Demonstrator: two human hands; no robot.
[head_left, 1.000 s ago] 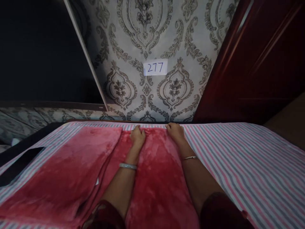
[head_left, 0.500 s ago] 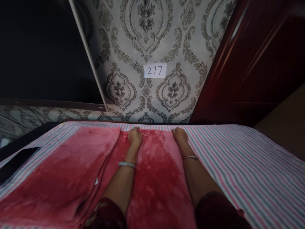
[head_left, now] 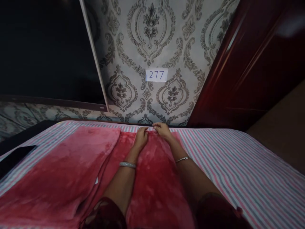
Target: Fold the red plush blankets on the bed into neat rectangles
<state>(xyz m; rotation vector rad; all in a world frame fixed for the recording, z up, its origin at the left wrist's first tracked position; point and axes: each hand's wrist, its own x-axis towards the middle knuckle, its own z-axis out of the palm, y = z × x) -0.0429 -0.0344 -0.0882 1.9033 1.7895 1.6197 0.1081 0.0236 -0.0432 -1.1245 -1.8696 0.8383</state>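
Note:
A plush red and pink blanket lies folded in long layers, with a folded-over panel on its left side and a small white tag along the fold. At the far edge my left hand has its fingers curled round the blanket's border. Just to its right is my right hand, slightly raised over the same edge, its thumb and bent fingers apart. The two hands' fingertips nearly meet. My right forearm crosses the blanket's right part.
Under the blanket is a striped sheet in pink, grey and white. A dark phone-like slab lies at the left. Behind stand a patterned wall with a paper marked 277, a dark screen and a dark red panel.
My right hand has left the blanket's far right corner and moved left along the edge, close to my left hand. My left hand has shifted slightly right. The view has tilted a little.

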